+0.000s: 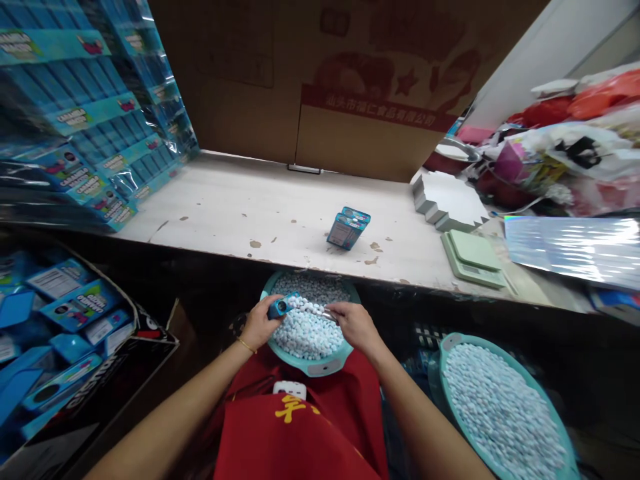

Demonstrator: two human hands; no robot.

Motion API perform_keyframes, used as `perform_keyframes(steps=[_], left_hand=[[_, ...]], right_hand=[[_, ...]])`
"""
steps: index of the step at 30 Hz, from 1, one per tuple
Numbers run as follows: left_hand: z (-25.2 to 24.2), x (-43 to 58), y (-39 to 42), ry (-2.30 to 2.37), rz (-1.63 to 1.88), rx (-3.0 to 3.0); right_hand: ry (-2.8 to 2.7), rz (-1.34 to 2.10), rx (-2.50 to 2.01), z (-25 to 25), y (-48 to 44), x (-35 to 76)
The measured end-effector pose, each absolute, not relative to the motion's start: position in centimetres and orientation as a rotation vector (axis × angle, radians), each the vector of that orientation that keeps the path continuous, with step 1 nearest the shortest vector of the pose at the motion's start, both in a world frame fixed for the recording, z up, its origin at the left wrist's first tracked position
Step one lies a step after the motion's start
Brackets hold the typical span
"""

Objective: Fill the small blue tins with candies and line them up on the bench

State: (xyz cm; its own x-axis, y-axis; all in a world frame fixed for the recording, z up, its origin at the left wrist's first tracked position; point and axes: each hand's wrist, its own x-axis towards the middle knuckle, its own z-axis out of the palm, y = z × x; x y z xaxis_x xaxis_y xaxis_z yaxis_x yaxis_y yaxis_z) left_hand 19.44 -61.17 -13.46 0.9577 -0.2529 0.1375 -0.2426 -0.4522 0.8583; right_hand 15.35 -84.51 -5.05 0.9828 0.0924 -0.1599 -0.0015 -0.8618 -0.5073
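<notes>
My left hand [259,325] is closed around a small blue candy box [280,307], tilted over a teal basin [320,368] of pale blue and white candies [307,333]. In my right hand [354,325] is the handle of a metal spoon [327,315]. Its bowl is covered by heaped white candies [307,305], close to the box's upper end. The basin rests in front of my red apron, just below the table's front edge. Two small blue boxes [347,229] stand together on the white table [240,213].
An open carton [150,353] of blue boxes stands at the left, below plastic-wrapped stacks of display boxes [100,113]. A second candy basin [545,380] sits at lower right. A green scale [473,257] and stacked white card [447,200] lie on the right; a large cardboard box [370,147] closes the back.
</notes>
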Motion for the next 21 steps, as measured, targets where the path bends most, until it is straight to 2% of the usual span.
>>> perform_keyframes(steps=[4,9,15,21], left_hand=[[-13.2,19.2,-62.0,-0.388,0.013,2.11],[-13.2,19.2,-61.8,-0.413,0.031,2.136],[-13.2,19.3,-60.9,-0.424,0.046,2.118],[-11.6,19.1,-60.4,-0.429,0.069,2.041]], right_hand=[[-0.125,0.396,-2.949,-1.2,-81.7,15.7],[-0.216,0.382,-3.078,0.7,-80.1,15.8],[-0.14,0.429,-2.925,-0.4,-82.4,15.4],[0.062,0.303,-2.644,-3.4,-86.5,13.6]])
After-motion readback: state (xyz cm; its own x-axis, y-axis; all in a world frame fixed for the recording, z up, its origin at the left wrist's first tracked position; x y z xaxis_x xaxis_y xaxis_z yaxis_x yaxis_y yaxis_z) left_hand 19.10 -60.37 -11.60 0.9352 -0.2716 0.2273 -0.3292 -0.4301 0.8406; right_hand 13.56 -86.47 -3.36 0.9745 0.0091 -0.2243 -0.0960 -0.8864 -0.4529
